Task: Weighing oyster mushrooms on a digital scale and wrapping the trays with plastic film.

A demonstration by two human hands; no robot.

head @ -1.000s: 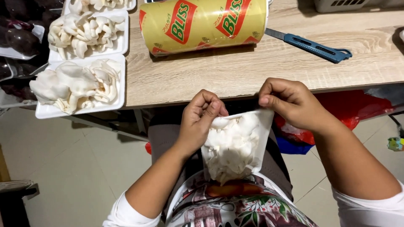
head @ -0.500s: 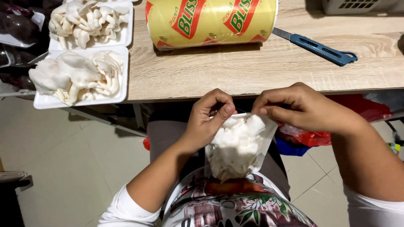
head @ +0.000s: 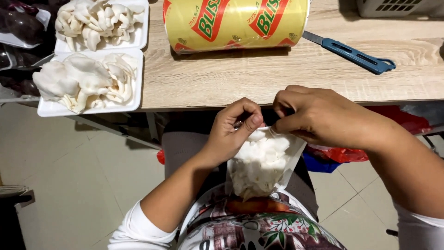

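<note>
- Right hand (head: 319, 113) has slid left along the bag's mouth, closer to left hand (head: 231, 132).
- Both hands' fingers pinched on clear bag (head: 261, 169) of white mushrooms, below the table (head: 286, 76) edge, over the lap.

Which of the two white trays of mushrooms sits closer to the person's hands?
The nearer foam tray, at the table's front edge, left of the left hand. The other tray lies behind it, farther back.
</note>
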